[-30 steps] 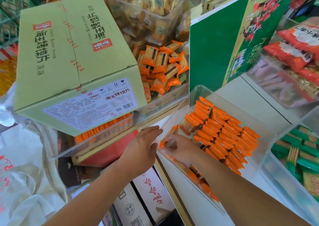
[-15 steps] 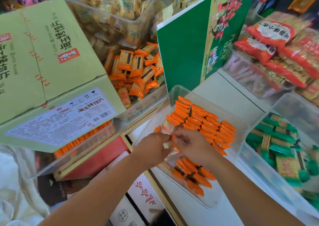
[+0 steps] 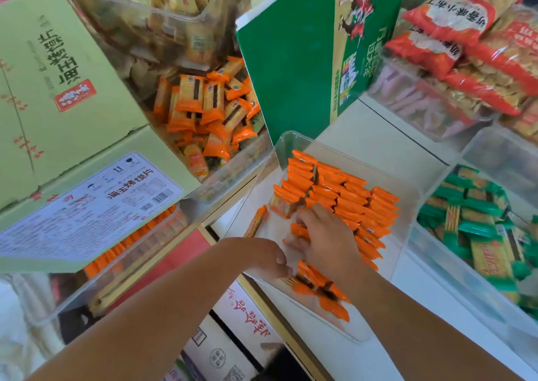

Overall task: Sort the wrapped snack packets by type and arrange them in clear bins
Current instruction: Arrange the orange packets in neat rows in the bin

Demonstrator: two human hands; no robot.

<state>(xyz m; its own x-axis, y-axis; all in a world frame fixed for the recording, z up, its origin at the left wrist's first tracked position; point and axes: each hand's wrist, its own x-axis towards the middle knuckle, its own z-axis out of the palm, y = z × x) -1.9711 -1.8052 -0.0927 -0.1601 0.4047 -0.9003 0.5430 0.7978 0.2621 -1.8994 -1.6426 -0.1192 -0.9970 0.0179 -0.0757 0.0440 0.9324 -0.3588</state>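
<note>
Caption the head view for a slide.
Left hand and right hand reach into a clear bin of rowed orange snack packets; green packets occupy the neighbouring bin.

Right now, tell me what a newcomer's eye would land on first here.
The rows of orange wrapped snack packets in the clear plastic bin at centre stand out most, with the left hand and right hand at its near end. Next come the big pale green cardboard box on the left and the green wrapped packets on the right.

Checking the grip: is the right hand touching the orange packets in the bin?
Touching. Head view: the right hand lies on the orange packets, fingers curled over one.
</note>
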